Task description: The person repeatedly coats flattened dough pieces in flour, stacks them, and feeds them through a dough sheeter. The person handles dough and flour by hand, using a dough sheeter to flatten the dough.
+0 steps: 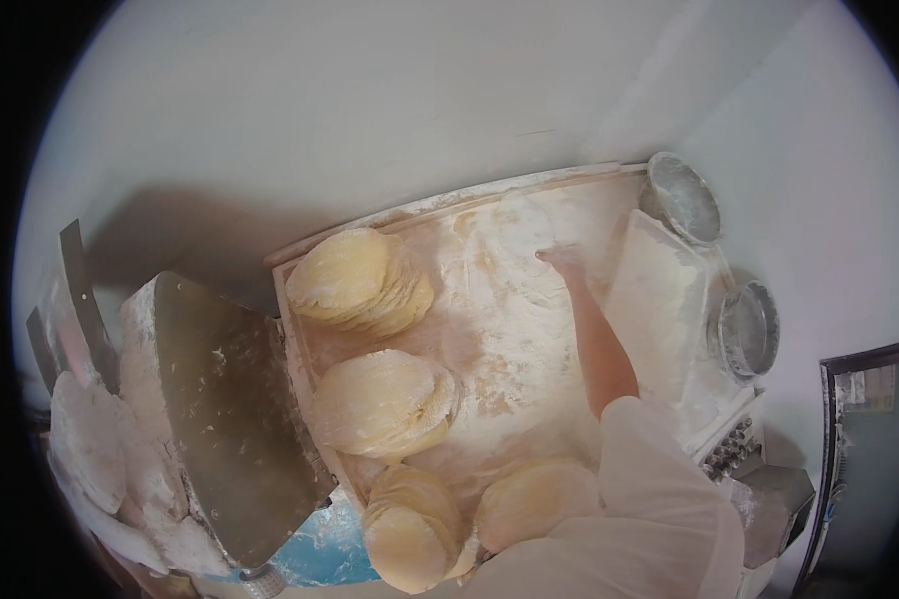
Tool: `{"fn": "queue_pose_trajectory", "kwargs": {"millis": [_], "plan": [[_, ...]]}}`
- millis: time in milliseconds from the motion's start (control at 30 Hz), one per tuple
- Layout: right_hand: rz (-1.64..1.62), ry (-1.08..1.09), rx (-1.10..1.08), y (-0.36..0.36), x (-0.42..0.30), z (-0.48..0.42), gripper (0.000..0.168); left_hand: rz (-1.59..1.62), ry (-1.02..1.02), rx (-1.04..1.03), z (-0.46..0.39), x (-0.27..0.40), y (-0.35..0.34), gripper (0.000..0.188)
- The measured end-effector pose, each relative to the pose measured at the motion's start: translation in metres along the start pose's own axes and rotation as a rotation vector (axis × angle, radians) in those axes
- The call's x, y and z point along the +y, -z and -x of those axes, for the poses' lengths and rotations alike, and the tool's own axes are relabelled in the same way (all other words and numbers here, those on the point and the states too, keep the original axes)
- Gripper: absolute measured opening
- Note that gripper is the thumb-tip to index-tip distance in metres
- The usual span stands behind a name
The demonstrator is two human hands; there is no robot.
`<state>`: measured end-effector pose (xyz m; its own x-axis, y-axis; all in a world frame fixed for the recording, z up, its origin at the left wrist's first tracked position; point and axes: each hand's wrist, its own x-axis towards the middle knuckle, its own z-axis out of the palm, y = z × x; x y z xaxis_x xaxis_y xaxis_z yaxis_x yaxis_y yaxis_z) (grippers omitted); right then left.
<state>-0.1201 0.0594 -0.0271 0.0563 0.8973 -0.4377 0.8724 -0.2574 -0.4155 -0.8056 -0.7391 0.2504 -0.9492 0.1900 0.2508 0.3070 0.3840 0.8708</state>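
My right hand (560, 257) reaches to the far part of the floured wooden worktable (494, 322), beside a faint, flour-covered round (524, 219) that looks like dough. Its fingers are blurred and whitish; whether they hold anything cannot be made out. My left hand is out of view. Stacks of thin, round, yellowish dough sheets lie on the table: one at the far left (341, 273), one below it (378, 400), one at the near edge (412, 524) and one (536, 498) close to my light shirt.
A dough machine's metal hopper or guard (232, 419) stands at the left, with whitish dough pieces (86, 442) beside it. A flour-filled tray (655, 299) lies right of my arm. Two round metal sieves or pans (685, 198), (749, 329) stand along the right edge. A wall borders the far side.
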Motion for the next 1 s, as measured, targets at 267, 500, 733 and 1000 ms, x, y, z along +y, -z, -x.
{"fn": "queue_pose_trajectory", "kwargs": {"millis": [267, 500, 733, 1000], "plan": [[-0.644, 0.215, -0.146, -0.024, -0.008, -0.003, 0.045, 0.003, 0.007, 0.014, 0.013, 0.035, 0.015, 0.05], [-0.737, 0.26, -0.213, -0.031, -0.024, 0.008, 0.039, 0.04, 0.022, -0.001, 0.01, 0.037, 0.003, 0.05], [-0.699, 0.518, -0.129, 0.027, -0.086, 0.087, 0.03, 0.049, 0.014, 0.01, 0.023, 0.052, 0.02, 0.05], [-0.486, 1.025, -0.294, 0.162, -0.214, 0.262, 0.053, 0.162, 0.034, 0.091, 0.04, 0.04, 0.044, 0.047]]}}
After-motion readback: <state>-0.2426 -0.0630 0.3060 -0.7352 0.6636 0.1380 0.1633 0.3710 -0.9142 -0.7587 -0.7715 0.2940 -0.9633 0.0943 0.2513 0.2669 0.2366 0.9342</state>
